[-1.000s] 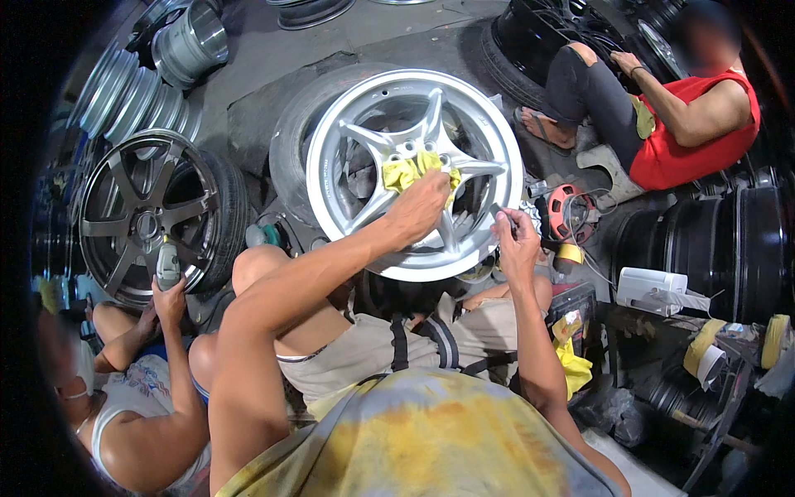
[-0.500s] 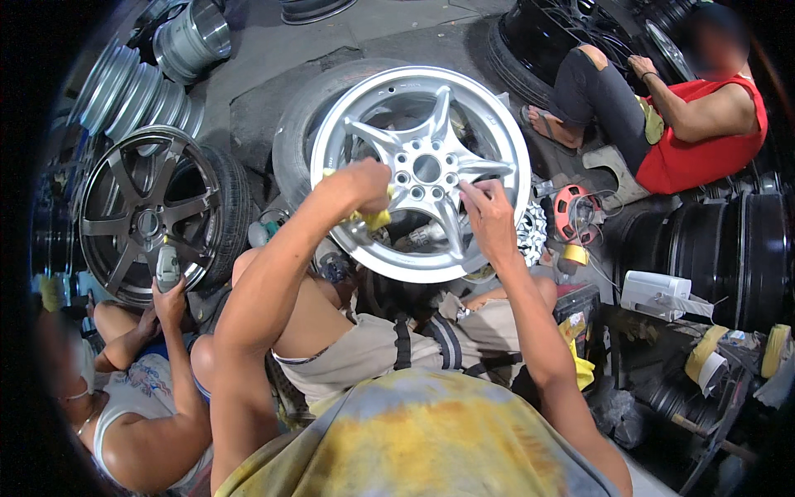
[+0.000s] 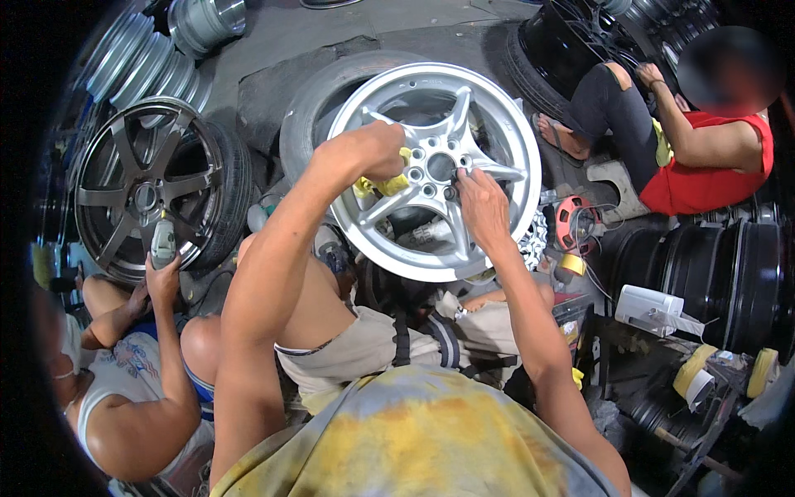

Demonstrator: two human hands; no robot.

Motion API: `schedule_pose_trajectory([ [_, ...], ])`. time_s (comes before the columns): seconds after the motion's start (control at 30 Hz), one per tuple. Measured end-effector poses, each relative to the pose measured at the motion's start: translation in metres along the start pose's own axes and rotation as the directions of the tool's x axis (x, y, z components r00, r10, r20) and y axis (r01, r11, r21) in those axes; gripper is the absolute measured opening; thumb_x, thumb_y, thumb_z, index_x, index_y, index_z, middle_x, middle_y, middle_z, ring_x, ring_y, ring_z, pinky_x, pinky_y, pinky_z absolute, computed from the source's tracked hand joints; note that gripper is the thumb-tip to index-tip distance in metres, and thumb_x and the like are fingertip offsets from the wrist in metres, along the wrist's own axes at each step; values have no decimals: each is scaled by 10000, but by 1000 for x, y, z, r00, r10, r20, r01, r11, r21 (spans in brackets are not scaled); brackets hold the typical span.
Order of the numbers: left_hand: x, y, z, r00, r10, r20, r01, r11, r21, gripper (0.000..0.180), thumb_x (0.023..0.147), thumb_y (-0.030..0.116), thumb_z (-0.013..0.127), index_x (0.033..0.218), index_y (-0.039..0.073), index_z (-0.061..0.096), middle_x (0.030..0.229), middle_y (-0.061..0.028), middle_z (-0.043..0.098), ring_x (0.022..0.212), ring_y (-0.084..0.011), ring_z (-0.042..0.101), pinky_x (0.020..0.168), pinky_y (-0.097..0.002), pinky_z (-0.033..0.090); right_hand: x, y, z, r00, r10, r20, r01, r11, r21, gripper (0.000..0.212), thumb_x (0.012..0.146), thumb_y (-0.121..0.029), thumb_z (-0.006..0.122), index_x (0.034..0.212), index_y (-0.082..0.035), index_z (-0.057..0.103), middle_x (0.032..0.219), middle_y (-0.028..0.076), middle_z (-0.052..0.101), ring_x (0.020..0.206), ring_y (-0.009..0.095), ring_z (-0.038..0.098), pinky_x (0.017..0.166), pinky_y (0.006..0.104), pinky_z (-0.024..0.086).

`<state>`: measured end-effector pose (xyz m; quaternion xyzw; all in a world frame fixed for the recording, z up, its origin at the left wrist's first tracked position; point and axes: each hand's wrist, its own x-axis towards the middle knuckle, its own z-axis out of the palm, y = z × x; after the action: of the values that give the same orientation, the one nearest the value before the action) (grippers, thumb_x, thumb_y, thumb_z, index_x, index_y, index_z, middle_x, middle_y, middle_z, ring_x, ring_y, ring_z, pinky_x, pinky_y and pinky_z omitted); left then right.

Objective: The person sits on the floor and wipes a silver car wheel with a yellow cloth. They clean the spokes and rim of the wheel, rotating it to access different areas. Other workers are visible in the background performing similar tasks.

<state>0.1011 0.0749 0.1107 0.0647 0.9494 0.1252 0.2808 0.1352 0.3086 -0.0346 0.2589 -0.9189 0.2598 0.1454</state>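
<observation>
In front of me a silver wheel rim [image 3: 436, 272] lies face up, its spokes meeting at a hub ringed with lug holes. My left hand [image 3: 374, 153] is closed on a crumpled yellow cloth [image 3: 391, 184], at the spokes left of the hub. With fingers bent together, my right hand [image 3: 485, 207] presses at a lug hole on the hub's right side. A small dark bit shows at those fingertips, too small to name. Beneath the silver rim, a tire [image 3: 300, 137] shows at its left.
At left, a person holds a grey-green power tool [image 3: 163, 242] against a dark bronze wheel [image 3: 101, 203]. Another person in a red top [image 3: 704, 178] sits at right beside a black wheel [image 3: 551, 50]. A red reel [image 3: 577, 222], yellow tape rolls [image 3: 694, 373] and stacked black rims [image 3: 704, 265] stand nearby.
The view has shifted slightly. My left hand has moved up along the spoke with the yellow cloth. My right fingers have curled in from a pointing pose onto the lug hole.
</observation>
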Motion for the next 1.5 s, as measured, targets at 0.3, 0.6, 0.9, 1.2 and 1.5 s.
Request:
schedule_pose_trajectory([
  [0.3, 1, 7, -3, 1000, -9, 5, 9, 1000, -11, 371, 807, 60, 560, 1124, -83, 689, 1164, -288, 680, 1089, -425, 675, 878, -498, 560, 12, 3, -28, 989, 107, 102, -121, 981, 151, 221, 930, -73, 617, 1111, 25, 700, 895, 171, 588, 872, 356, 620, 780, 456, 493],
  [0.6, 16, -36, -1, 990, -40, -132, 37, 999, -26, 356, 822, 109, 551, 1087, -74, 705, 1084, -325, 681, 1035, -438, 682, 913, -474, 544, -5, 14, -40, 918, -168, 360, 217, 971, -100, 254, 895, -70, 593, 1114, 0, 701, 958, 117, 628, 907, 305, 611, 816, 434, 508],
  [0.9, 16, -16, -7, 996, -57, -72, 58, 998, 6, 386, 804, 29, 545, 1150, -42, 700, 1180, -262, 685, 1094, -414, 677, 890, -476, 563, 5, 5, -59, 935, -116, 336, 113, 993, 29, 241, 920, -61, 587, 1119, 23, 692, 911, 155, 590, 878, 336, 621, 777, 447, 504],
  [1.2, 18, -18, -4, 995, -84, -56, 82, 996, -27, 365, 795, 34, 579, 1126, -47, 709, 1140, -261, 699, 1061, -398, 696, 859, -484, 568, 1, 12, -36, 898, -202, 390, 238, 970, -43, 275, 879, -10, 566, 1130, 44, 662, 934, 154, 592, 905, 331, 607, 819, 439, 504],
  [1.5, 43, -37, 8, 995, -23, -101, 21, 1000, -21, 350, 838, 119, 535, 1104, -22, 712, 1097, -296, 690, 1036, -433, 679, 894, -488, 539, -14, 0, -45, 923, -117, 368, 122, 992, 8, 248, 876, -24, 591, 1102, 6, 687, 948, 139, 601, 908, 321, 619, 807, 433, 511],
])
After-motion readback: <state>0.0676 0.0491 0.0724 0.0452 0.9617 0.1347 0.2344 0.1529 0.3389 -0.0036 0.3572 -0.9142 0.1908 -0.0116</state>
